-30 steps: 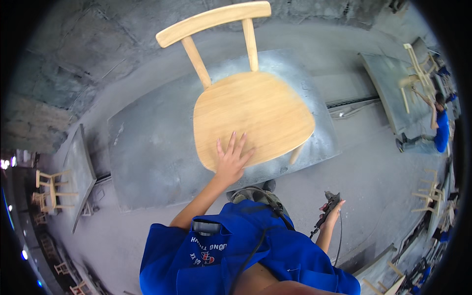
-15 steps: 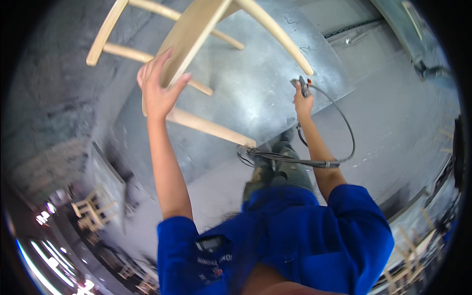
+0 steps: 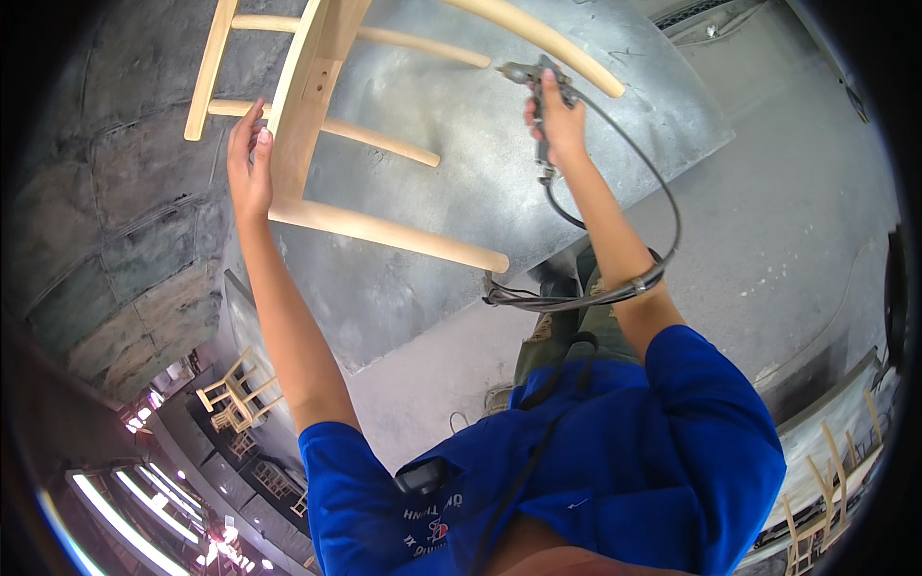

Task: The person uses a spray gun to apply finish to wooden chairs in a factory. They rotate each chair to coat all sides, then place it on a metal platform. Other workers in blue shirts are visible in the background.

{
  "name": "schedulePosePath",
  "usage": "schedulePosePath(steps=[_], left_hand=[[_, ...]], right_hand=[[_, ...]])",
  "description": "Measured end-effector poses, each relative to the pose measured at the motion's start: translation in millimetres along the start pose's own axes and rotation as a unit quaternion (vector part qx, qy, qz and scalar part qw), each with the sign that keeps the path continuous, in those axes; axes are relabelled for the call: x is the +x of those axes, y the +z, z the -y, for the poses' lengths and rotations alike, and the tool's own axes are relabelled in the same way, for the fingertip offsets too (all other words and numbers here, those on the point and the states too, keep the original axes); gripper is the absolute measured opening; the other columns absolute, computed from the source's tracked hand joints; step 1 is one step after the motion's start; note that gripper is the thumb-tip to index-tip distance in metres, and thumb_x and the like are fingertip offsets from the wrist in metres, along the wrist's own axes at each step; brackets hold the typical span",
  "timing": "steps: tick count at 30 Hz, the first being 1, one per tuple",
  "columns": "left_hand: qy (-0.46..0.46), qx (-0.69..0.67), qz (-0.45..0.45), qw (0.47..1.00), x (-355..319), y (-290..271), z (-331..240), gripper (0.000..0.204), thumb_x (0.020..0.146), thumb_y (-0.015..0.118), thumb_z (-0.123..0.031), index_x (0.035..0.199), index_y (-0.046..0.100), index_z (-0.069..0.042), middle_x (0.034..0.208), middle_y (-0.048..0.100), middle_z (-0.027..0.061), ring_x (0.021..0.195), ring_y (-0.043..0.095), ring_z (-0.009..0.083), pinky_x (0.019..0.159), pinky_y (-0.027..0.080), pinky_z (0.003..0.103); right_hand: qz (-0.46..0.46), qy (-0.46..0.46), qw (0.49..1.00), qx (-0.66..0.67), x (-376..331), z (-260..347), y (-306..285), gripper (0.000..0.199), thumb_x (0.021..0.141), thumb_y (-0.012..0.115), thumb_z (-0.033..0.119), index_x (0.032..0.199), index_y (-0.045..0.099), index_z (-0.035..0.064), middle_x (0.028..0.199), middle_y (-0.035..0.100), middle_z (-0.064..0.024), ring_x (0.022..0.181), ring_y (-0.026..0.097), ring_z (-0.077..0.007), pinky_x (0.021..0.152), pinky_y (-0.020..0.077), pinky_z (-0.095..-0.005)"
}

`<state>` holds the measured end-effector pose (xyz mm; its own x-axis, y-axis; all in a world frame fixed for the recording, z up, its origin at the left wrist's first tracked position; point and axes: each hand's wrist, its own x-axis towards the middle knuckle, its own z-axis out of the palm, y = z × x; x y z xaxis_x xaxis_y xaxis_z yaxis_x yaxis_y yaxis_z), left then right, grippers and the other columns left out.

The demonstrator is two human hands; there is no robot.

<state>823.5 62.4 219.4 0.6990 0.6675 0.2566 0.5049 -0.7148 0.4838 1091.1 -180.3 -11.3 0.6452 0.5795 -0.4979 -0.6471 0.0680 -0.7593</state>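
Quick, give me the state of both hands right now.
Left hand: open, palm flat against the wooden chair.
Right hand: closed around a corded power tool.

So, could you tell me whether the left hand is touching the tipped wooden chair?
Touching. The head view shows the left hand flat against the edge of the wooden chair seat, fingers lying on the wood with no gap.

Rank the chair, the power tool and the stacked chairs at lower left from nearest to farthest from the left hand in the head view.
1. Chair: touched by the left hand.
2. Power tool: to the right, in the right hand.
3. Stacked chairs: far below, lower left.
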Motion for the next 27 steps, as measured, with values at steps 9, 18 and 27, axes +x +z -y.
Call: schedulePosePath(steps=[9, 18, 27], left_hand=[[-0.042, -0.037, -0.043, 0.998, -12.5, 5.8, -10.7, 0.039, 0.102, 0.059, -0.030, 0.120, 0.072, 0.002, 0.115, 0.073, 0.0154, 0.109, 0.067, 0.0224, 0.099, 0.049, 0.034], [-0.012, -0.026, -0.045, 0.999, -23.9, 0.1, -16.4, 0.041, 0.100, 0.062, -0.035, 0.119, 0.073, -0.001, 0.109, 0.073, 0.0139, 0.105, 0.066, 0.0225, 0.095, 0.048, 0.033], [0.073, 0.032, -0.123, 0.989, -29.8, -0.6, -0.3, 0.033, 0.095, 0.066, -0.030, 0.103, 0.076, 0.001, 0.087, 0.071, 0.0120, 0.083, 0.068, 0.0221, 0.078, 0.051, 0.033]], right_hand=[[0.027, 0.032, 0.987, -0.155, -31.0, -14.1, -41.8, 0.043, 0.098, 0.067, 0.049, 0.091, 0.068, 0.0061, 0.064, 0.058, 0.0011, 0.050, 0.052, -0.0066, 0.040, 0.0331, -0.0220], [0.120, 0.146, 0.982, 0.013, -75.9, -64.7, 70.5, 0.042, 0.100, 0.065, 0.047, 0.097, 0.064, 0.0054, 0.065, 0.058, -0.0008, 0.050, 0.055, -0.0096, 0.039, 0.0353, -0.0225], [-0.010, 0.149, 0.981, -0.121, -105.0, -144.2, -28.1, 0.049, 0.096, 0.067, 0.053, 0.090, 0.065, 0.0048, 0.063, 0.058, -0.0005, 0.047, 0.054, -0.0088, 0.036, 0.0345, -0.0235]])
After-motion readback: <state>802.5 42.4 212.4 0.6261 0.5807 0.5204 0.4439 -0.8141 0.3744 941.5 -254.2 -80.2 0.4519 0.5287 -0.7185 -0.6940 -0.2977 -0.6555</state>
